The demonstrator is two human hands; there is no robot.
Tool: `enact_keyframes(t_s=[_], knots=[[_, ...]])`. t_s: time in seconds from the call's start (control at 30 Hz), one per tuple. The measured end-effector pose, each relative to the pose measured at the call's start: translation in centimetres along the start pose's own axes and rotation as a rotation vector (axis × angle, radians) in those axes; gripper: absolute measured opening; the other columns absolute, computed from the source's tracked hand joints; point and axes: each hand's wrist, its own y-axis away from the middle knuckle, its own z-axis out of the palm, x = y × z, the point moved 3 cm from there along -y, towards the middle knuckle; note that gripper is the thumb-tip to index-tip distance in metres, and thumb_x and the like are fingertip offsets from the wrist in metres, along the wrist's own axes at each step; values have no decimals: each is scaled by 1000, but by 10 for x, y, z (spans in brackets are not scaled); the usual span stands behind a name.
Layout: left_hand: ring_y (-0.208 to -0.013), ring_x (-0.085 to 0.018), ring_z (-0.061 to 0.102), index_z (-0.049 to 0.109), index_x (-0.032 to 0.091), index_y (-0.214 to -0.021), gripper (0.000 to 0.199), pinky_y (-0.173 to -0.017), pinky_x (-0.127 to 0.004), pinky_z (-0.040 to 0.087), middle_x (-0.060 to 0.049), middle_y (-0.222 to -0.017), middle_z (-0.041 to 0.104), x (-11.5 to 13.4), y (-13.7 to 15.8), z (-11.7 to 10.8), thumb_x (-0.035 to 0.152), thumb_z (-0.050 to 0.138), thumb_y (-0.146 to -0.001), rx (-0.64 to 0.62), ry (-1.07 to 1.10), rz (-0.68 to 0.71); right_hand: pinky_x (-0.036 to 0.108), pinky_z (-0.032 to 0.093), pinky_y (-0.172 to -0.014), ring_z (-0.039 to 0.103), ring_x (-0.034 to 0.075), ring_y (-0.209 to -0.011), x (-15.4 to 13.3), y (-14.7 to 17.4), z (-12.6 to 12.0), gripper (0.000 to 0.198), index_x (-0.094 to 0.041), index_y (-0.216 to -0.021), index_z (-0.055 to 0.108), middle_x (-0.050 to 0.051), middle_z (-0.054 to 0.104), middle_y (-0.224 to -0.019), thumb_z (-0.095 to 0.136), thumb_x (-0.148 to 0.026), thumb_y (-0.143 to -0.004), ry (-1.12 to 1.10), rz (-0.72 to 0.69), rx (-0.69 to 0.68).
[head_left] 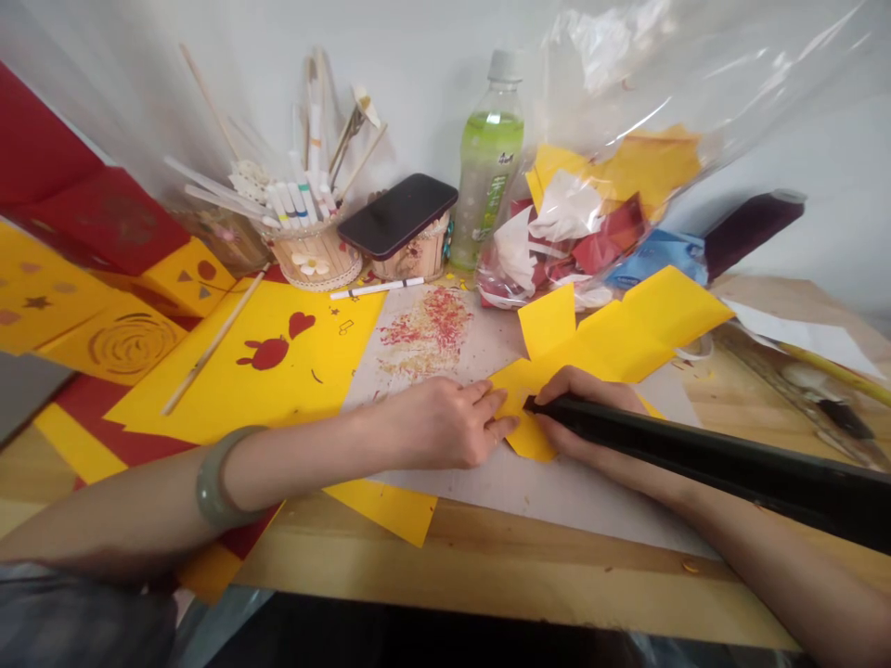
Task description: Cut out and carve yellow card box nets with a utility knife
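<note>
We judge the step in hand to be working on the yellow folded cardstock piece (613, 334), right of centre in the frame, with the long black straight-sided tool (696, 443). The fingers of our right hand (604, 386) pinch the tool near its tip, over the card's lower part; those of our left hand (445, 422) lie slightly parted at its left edge, gripping nothing. The next move, we think, calls for pressing the card flat while keeping the left fingertips off the tool's path. Beneath is a pale grey paper mat (501, 501) on the light wooden surface (522, 547). Against the pale plain wall (418, 56), upper centre, stand a green-labelled clear plastic bottle (491, 176) and a wooden-slatted pot of markers (313, 262); a clear plastic bag (738, 93) of scraps sits upper right.
</note>
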Motion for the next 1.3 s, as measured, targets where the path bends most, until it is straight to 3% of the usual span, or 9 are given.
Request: enact_keyframes(t_s=[0.5,0.7,1.3], knots=[[-80,-19,70,68,16,-95,24,-52,-25,54,-9,-96,72,-1,1,2,11,45,-91,-7,-10,6,23,43,-47,54,12,-49,-12,-3,1,3,-21,-73,53,-1,61,-61,55,-21,-71,22,-67,-5],[-80,-20,70,68,16,-95,23,-53,-25,55,-10,-96,72,-1,2,3,11,46,-90,-17,-9,4,23,44,-50,56,13,-53,-3,-2,3,6,-22,-74,53,-1,63,-63,57,-21,-70,27,-90,-16],[-82,-20,70,68,17,-97,21,-52,-25,54,-10,-97,71,-2,2,3,12,49,-89,13,-5,19,25,45,-56,56,14,-61,-1,0,-3,8,-22,-82,56,-1,64,-74,59,-25,-75,-51,48,-20]])
